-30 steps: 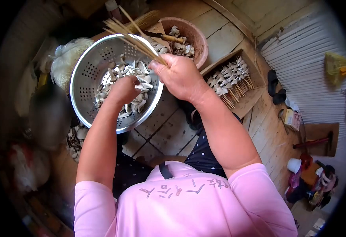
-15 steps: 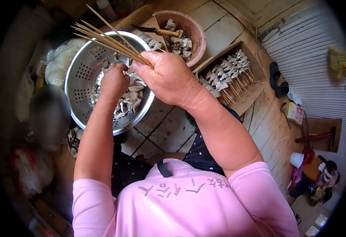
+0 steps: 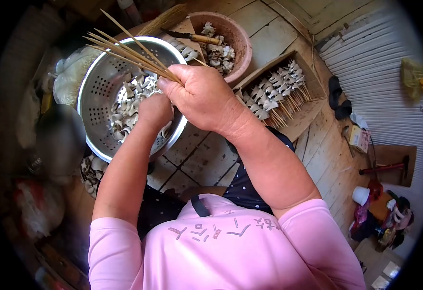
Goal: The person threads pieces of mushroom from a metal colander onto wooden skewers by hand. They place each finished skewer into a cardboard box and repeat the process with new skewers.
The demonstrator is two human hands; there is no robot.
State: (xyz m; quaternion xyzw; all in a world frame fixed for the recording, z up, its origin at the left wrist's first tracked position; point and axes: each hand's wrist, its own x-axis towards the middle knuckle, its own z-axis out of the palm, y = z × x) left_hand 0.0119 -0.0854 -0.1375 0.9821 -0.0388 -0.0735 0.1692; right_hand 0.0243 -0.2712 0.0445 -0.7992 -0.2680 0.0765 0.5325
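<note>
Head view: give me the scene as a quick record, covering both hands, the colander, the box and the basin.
Left hand: curled over the mushroom-like pieces; its fingertips are hidden, so its grip can't be told
Right hand: closed on a bundle of bare skewers, tips fanned over the colander
Colander: metal, perforated, pieces inside
Cardboard box: loaded skewers lying in rows
Basin: pinkish, pale chunks inside
Knife: wooden handle overlapping the basin in view; neither hand touches it

Thin wooden sticks point(image 3: 154, 67), fanned at far ends, pale mushroom pieces point(image 3: 128, 107), loose in a perforated colander point(image 3: 98, 83)
</note>
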